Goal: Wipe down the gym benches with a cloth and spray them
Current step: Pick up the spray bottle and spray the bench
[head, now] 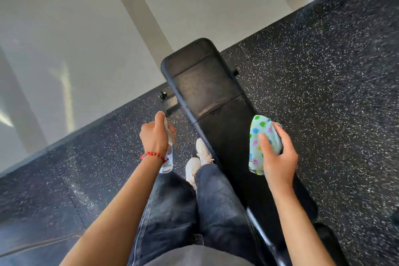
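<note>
A black padded gym bench (211,93) runs from the wall toward me, slightly right of centre. My left hand (154,136) grips a clear spray bottle (168,161), held upright above the floor just left of the bench, with a finger on top of its head. My right hand (278,155) holds a folded light-blue cloth with coloured dots (258,142) above the bench's right edge. The cloth does not touch the pad as far as I can tell. A red bead bracelet sits on my left wrist.
Dark speckled rubber flooring (323,93) surrounds the bench. A pale wall (75,39) with beige stripes rises at the far end and left. My legs in dark jeans and white shoes (198,157) stand against the bench's left side. Bench frame parts (166,101) stick out at left.
</note>
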### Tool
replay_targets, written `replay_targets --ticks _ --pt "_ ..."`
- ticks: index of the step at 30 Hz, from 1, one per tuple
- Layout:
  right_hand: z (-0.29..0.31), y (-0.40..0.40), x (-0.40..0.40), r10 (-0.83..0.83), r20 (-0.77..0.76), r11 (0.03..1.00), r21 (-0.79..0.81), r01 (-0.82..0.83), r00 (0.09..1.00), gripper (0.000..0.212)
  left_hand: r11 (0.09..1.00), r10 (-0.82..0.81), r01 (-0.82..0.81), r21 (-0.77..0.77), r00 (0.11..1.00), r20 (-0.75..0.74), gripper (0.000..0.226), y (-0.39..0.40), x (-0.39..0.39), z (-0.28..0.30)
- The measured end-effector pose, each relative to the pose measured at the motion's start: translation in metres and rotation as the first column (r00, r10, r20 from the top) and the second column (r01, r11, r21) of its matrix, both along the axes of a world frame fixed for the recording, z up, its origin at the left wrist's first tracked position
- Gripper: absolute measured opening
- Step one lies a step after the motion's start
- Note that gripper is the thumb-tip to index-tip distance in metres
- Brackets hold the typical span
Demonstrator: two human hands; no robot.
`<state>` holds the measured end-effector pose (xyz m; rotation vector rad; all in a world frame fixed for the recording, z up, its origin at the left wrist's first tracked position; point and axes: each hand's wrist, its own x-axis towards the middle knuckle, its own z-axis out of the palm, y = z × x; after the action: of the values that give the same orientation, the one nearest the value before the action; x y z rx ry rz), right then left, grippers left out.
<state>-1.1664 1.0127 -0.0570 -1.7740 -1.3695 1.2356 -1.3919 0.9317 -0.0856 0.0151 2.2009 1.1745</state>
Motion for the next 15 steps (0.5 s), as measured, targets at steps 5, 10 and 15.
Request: replay_targets --ticks 5,10,15 --pt "-0.002 0.033 -0.024 0.104 0.004 0.995 -0.009 -0.104 0.995 0.038 0.996 0.093 -0.094 -0.007 0.994 -0.053 0.061 0.019 -0.019 0.003" --pt "-0.001 0.054 -0.055 0.197 -0.006 0.980 0.011 -0.197 0.980 0.037 0.985 0.168 -0.167 0.036 0.986 -0.025 0.063 0.014 -0.036 0.014" --pt "0.003 0.052 -0.097 0.304 -0.024 0.953 0.019 -0.304 0.952 0.038 0.966 0.251 -0.252 0.058 0.968 0.027 0.064 -0.014 -0.054 0.023"
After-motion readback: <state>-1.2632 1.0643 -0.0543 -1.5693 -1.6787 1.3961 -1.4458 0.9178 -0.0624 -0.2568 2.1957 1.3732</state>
